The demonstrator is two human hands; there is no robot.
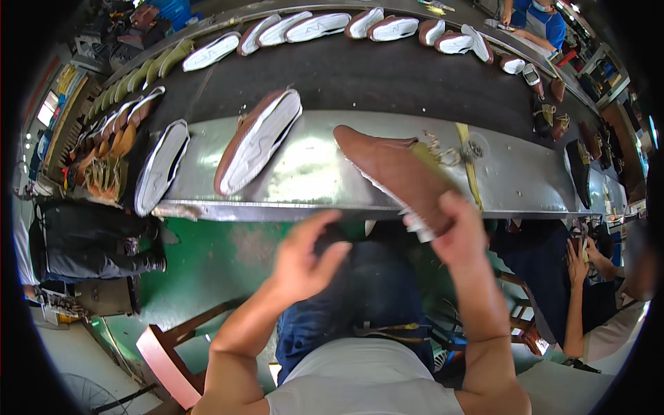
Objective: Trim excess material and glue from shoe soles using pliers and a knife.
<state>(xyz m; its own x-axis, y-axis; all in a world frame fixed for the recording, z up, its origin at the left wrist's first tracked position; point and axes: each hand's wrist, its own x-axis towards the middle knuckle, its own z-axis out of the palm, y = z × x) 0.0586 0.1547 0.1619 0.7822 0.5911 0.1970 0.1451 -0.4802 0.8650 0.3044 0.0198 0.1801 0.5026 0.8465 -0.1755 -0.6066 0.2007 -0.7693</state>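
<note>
My right hand [462,234] grips a brown shoe upper [398,164] by one end, thumb on its side. The upper is tilted over the metal bench edge, its pointed end toward the far left and a white frayed edge along its underside. My left hand [306,257] is open below the bench edge, thumb and fingers apart, slightly blurred. Ahead of it, a second brown upper [261,142] lies on its side on the metal ledge [315,166], white sole side showing. Farther left rests another white-soled upper [162,168]. Pincers [391,330] lie across my lap.
Beyond the ledge runs a dark conveyor belt [290,79], with several white-soled uppers [318,28] along its far side. A yellow strap [469,166] and a small chain [439,149] lie on the ledge. Co-workers sit at right [609,277] and far right [543,28]. A stool [169,360] stands at left.
</note>
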